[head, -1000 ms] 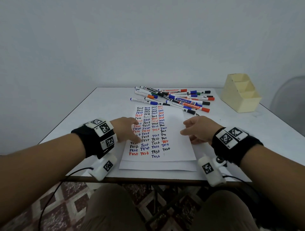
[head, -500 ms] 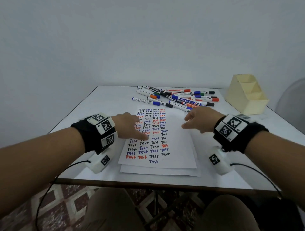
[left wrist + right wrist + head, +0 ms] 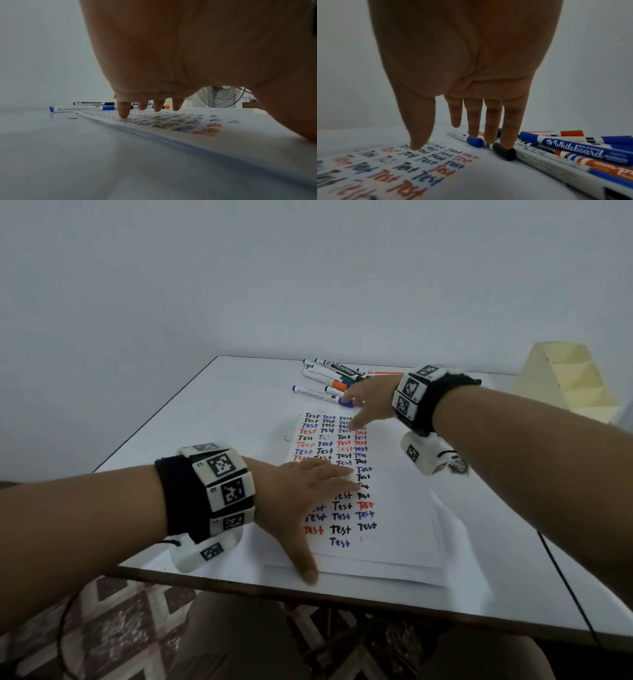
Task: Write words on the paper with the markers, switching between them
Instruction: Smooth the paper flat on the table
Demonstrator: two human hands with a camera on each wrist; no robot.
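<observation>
Right hand [image 3: 371, 402] moved out to markers [image 3: 573, 147], fingers straight, perhaps touching in wrist view, left hand [image 3: 301, 494] spread on paper [image 3: 400, 508]

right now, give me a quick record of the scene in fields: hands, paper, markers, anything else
left hand: flat on the paper, fingers spread, no grip on anything
right hand: fingers straight, reaching over the marker pile, holding nothing
paper: white sheets stacked on the table, columns of "Test" in black, blue and red
markers: loose pile at the paper's far edge, capped, blue, black, orange and green caps showing
table: white top
holder: pale yellow, at the far right
</observation>
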